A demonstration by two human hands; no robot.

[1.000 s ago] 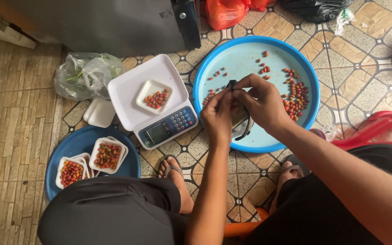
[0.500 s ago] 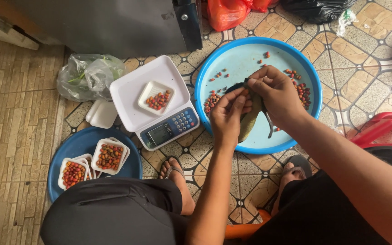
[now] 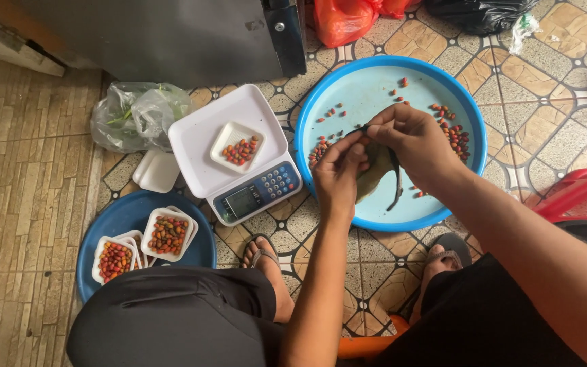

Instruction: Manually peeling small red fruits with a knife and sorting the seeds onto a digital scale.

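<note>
My left hand [image 3: 338, 173] and right hand [image 3: 409, 139] pinched the top of a limp olive-brown pod with a dark curved stem [image 3: 375, 173], fingertips clenched together over the round light-blue plastic basin [image 3: 321, 109]. The pod hung inside the basin, near its front rim, long axis running from my fingers down toward me, tip pointing at my feet. I judged a slack pinch could drop it among the small red and green fruits [image 3: 453, 136] right of it, scattering some over the rim.
</note>
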